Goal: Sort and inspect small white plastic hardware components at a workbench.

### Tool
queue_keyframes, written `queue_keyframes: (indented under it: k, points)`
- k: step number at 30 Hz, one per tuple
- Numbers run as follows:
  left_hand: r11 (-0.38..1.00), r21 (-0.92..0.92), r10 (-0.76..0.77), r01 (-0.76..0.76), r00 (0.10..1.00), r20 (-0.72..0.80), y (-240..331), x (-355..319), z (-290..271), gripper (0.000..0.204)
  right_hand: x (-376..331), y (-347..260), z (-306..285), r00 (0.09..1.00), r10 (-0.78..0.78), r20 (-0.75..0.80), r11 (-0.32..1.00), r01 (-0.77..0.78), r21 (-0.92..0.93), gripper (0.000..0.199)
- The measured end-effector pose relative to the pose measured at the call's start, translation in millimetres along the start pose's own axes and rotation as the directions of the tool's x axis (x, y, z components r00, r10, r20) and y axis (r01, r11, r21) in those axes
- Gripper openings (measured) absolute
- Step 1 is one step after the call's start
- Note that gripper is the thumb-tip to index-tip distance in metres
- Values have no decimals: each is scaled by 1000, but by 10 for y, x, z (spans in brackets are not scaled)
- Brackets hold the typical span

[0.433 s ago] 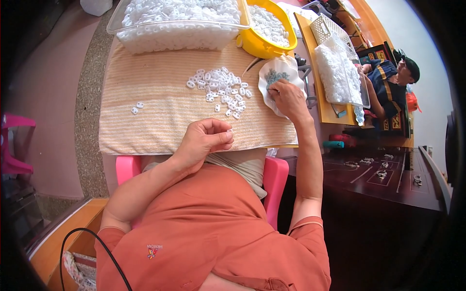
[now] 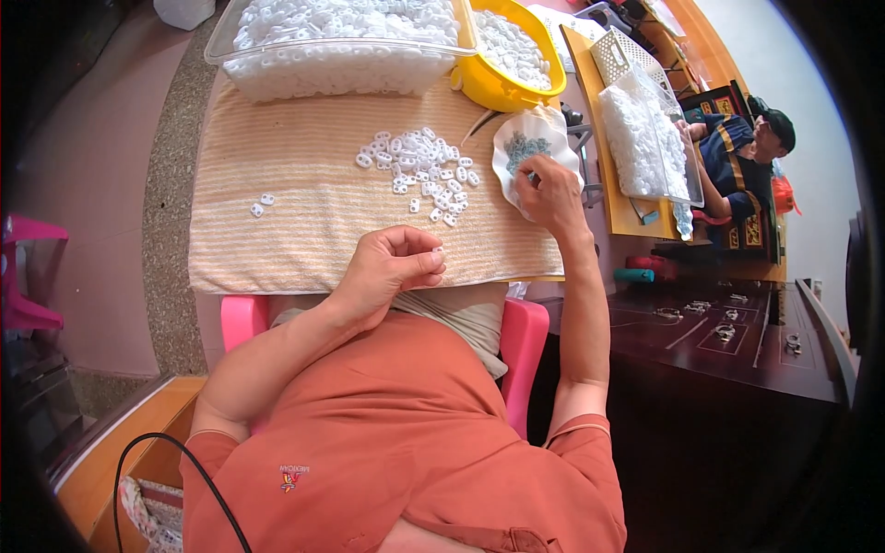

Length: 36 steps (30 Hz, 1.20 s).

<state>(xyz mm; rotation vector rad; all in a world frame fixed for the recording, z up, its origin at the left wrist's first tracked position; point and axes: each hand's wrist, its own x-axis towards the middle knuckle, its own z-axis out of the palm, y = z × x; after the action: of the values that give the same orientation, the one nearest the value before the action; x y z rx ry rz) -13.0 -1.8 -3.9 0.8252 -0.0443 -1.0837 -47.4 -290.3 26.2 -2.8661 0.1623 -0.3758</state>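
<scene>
My left hand (image 2: 392,267) is closed in a pinch near the table's front edge. A small white plastic piece peeks out between its thumb and forefinger. My right hand (image 2: 553,195) hovers over the front of a white wavy-rimmed dish (image 2: 573,147), fingertips drawn together. Whatever those fingertips hold is too small to make out. Inside the dish lies a heap of tiny blue-grey parts (image 2: 525,147). A loose pile of white two-holed plastic pieces (image 2: 419,158) is spread on the towel left of the dish, and two more pieces (image 2: 262,205) lie apart farther left.
A striped towel (image 2: 277,166) covers the table. At its back stand a clear bin (image 2: 341,46) and a yellow basin (image 2: 502,95), both full of white pieces. Rightward, another person (image 2: 737,147) sits by a second clear bin (image 2: 645,138). A pink chair (image 2: 524,346) is under me.
My right hand has drawn back slightly from the blue-grey parts toward the dish's front. My left hand keeps its place and its pinch.
</scene>
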Motion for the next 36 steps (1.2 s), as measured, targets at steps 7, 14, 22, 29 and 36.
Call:
queue_keyframes:
  k: [7, 14, 22, 29, 36]
  points:
    - [1000, -1, 2, -2, 1000, 1, 0, -2, -8, 15, -62, 35, 31, 989, 144, -31, 980, -138, 143, 9]
    - [1000, 4, 2, -2, 1000, -13, 1, -3, -4, 15, -110, 129, 84, 985, -48, -163, 995, 62, 84, 12]
    - [1000, 14, 15, -15, 1000, -12, -1, 3, -5, 14, -171, 86, 75, 976, 204, -77, 945, -176, 277, 9]
    - [999, 31, 25, -24, 999, -31, -4, 7, 13, 11, -178, 109, 59, 978, 172, -117, 930, -123, 346, 8]
    - [996, 81, 27, -25, 999, -17, -14, -3, 4, 12, -238, 137, 66, 956, 288, -59, 819, -213, 533, 11]
